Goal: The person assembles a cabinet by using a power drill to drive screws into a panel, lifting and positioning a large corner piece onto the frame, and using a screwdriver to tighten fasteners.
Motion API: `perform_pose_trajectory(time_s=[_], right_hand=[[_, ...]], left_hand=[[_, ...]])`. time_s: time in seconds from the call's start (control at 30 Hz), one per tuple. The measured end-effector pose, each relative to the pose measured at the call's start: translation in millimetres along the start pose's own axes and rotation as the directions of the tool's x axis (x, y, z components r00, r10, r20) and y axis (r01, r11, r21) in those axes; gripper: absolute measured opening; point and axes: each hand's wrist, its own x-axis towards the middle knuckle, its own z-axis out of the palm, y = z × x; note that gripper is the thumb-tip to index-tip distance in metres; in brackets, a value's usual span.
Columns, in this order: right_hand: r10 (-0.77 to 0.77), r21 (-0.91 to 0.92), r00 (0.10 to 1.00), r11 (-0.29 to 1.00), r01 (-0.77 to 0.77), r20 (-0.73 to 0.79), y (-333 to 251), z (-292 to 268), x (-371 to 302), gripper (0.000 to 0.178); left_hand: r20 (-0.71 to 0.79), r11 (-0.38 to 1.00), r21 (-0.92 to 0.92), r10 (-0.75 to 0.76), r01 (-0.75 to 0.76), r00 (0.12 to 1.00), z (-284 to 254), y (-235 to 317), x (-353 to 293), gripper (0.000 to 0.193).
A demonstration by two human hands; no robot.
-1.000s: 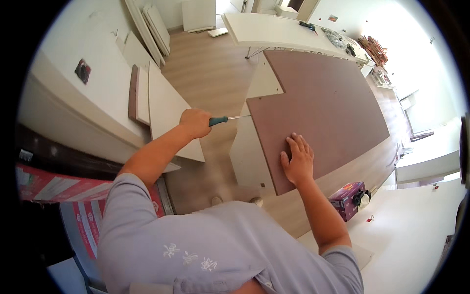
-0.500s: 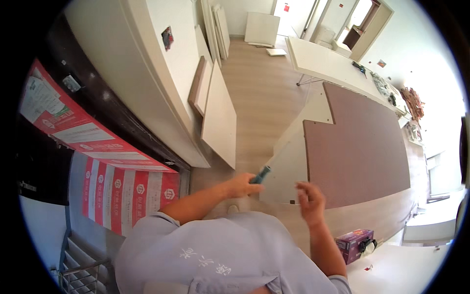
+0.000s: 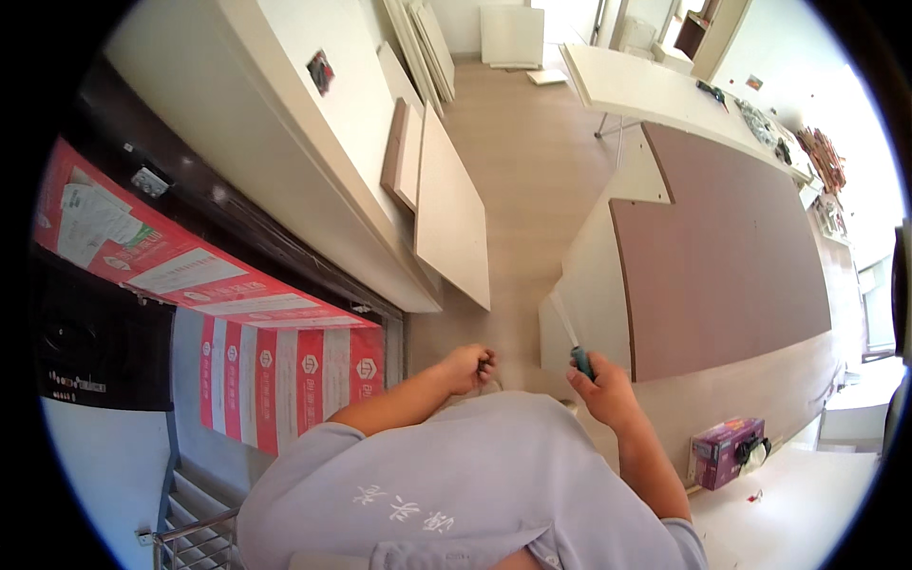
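Observation:
My right hand [image 3: 605,391] is closed around the teal handle of a screwdriver [image 3: 580,361]. Its long pale shaft, a little blurred, points away from me and slightly left, over the edge of a white panel [image 3: 594,285]. To the left, in front of my body, my left hand [image 3: 465,369] is closed, with a small dark thing [image 3: 484,362] showing at its fingers, too small to name. Just beyond my right hand, a brown notched board [image 3: 727,261] lies on top of the white panel.
Light boards [image 3: 451,209] lean against the wall on the left. A long white table [image 3: 655,85] with tools stands at the far right. Near my right arm is a purple box [image 3: 727,451]. On the left, a doorway with red-and-white covering [image 3: 290,380] opens onto stairs [image 3: 195,489].
The screwdriver has passed from my left hand to my right hand. My left hand has drawn back slightly. The view has shifted, so the boards appear higher and farther right.

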Motion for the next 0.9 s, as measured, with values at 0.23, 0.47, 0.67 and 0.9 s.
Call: perform_pose_trajectory(time_s=[0.23,0.47,0.67,0.9], right_hand=[[0.026,-0.298,0.977,0.954,0.040,0.213,9.0,6.8,-6.1,0.033],[-0.069,-0.332,0.983,0.935,0.123,0.170,-6.0,-2.2,-7.5,0.030],[-0.064,-0.343,0.988,0.933,0.111,0.144,-4.7,-6.3,-9.5,0.027],[-0.086,-0.280,0.994,0.955,0.103,0.073,-4.0,-7.6,-18.5,0.028]], left_hand=[[0.197,0.991,0.011,0.130,-0.135,0.972,23.0,26.7,-31.6,0.019],[0.445,0.971,-0.164,0.229,-0.173,0.866,34.4,32.1,-21.2,0.027],[0.288,0.959,0.089,0.235,-0.270,0.929,46.3,35.7,-27.5,0.012],[0.283,0.986,-0.133,0.139,-0.105,0.949,40.2,43.6,-26.3,0.019]])
